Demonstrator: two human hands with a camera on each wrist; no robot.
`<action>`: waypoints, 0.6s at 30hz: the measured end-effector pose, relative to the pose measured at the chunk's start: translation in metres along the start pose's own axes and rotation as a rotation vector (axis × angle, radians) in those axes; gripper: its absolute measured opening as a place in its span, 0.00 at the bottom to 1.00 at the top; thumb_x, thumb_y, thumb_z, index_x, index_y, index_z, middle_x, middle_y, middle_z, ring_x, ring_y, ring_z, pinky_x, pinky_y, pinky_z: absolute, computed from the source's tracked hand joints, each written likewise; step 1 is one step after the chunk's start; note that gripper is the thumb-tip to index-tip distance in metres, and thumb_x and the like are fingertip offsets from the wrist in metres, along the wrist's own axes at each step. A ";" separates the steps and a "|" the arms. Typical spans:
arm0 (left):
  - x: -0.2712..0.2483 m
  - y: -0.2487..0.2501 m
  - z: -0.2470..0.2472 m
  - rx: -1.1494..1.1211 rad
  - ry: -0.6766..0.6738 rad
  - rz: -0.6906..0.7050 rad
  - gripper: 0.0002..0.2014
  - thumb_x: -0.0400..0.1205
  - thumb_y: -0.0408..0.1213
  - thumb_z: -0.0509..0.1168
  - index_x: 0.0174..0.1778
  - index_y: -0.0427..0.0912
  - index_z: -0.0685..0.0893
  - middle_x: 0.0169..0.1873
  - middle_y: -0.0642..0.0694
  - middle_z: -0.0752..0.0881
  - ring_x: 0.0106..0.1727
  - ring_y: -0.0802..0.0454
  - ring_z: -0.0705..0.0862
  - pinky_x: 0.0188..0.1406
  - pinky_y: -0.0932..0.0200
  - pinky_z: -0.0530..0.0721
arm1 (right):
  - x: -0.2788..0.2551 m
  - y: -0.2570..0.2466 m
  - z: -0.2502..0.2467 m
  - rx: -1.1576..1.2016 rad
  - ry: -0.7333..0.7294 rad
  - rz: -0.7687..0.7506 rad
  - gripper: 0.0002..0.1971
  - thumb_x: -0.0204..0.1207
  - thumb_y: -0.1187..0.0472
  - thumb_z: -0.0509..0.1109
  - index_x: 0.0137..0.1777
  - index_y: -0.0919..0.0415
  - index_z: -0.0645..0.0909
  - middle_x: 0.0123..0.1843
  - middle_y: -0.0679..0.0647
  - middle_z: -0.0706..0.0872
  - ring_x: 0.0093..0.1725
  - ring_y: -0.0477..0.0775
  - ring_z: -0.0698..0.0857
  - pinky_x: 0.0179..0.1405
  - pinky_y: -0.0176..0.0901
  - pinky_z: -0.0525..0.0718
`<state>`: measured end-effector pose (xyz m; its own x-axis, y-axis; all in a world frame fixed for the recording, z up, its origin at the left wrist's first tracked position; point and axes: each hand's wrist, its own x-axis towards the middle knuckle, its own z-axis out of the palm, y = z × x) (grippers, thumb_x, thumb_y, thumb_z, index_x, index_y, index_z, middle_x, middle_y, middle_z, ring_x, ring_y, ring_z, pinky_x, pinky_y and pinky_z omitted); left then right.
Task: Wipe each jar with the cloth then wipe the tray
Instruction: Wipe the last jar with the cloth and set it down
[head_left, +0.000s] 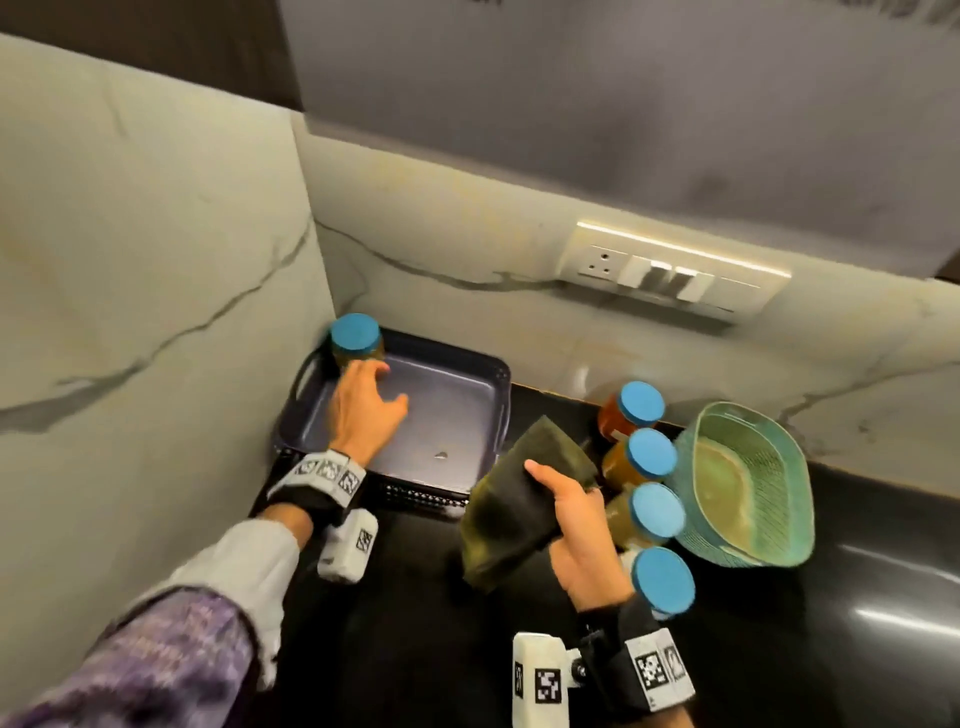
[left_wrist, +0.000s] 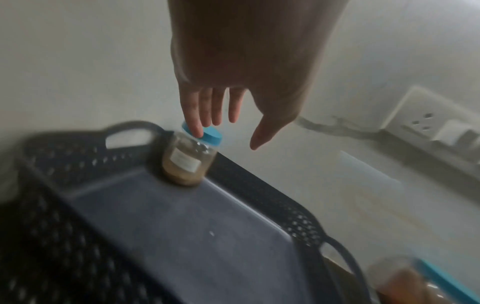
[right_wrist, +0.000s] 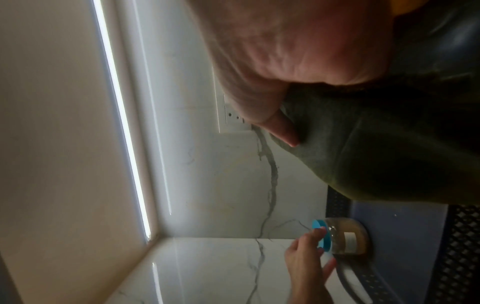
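Observation:
A dark blue tray (head_left: 457, 410) with perforated walls sits in the counter's corner. One blue-lidded jar (head_left: 356, 339) of brownish contents stands upright in the tray's far left corner. My left hand (head_left: 389, 384) reaches over the tray with straight, spread fingers (left_wrist: 193, 121), their tips at the jar's lid (left_wrist: 207, 134); nothing is gripped. The right hand (head_left: 566, 501) hovers right of the tray and grips a folded dark green cloth (head_left: 514, 499), thumb on top. Several more blue-lidded jars (head_left: 652, 453) stand in a row beside that hand.
A teal mesh basket (head_left: 748, 483) stands right of the jar row on the black counter (head_left: 857, 597). Marble walls close in on the left and behind the tray. A switch and socket plate (head_left: 675, 270) is on the back wall.

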<state>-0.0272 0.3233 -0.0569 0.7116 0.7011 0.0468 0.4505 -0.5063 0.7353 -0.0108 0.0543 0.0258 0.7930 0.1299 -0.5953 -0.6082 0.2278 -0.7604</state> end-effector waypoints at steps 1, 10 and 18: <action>0.019 -0.008 -0.006 0.040 0.001 -0.008 0.24 0.74 0.32 0.80 0.65 0.32 0.85 0.63 0.31 0.85 0.66 0.30 0.85 0.64 0.38 0.83 | 0.000 0.002 0.010 -0.025 -0.003 -0.006 0.12 0.76 0.71 0.77 0.58 0.63 0.87 0.44 0.56 0.95 0.41 0.53 0.94 0.35 0.42 0.90; 0.123 -0.037 -0.006 0.330 -0.160 0.036 0.44 0.75 0.41 0.79 0.86 0.37 0.68 0.80 0.30 0.71 0.78 0.28 0.73 0.76 0.38 0.77 | 0.002 0.009 0.061 -0.180 0.008 -0.040 0.07 0.78 0.69 0.77 0.51 0.57 0.87 0.45 0.54 0.94 0.43 0.51 0.93 0.35 0.41 0.89; 0.137 -0.041 -0.007 0.393 -0.125 0.112 0.36 0.70 0.42 0.82 0.72 0.34 0.79 0.65 0.28 0.81 0.65 0.26 0.80 0.63 0.36 0.82 | -0.006 0.016 0.048 -0.172 0.029 -0.073 0.08 0.79 0.64 0.77 0.52 0.51 0.84 0.52 0.53 0.92 0.52 0.53 0.90 0.44 0.45 0.87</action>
<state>0.0484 0.4434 -0.0757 0.8168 0.5768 0.0120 0.5205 -0.7458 0.4157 -0.0229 0.1034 0.0296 0.8351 0.0907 -0.5425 -0.5487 0.0671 -0.8333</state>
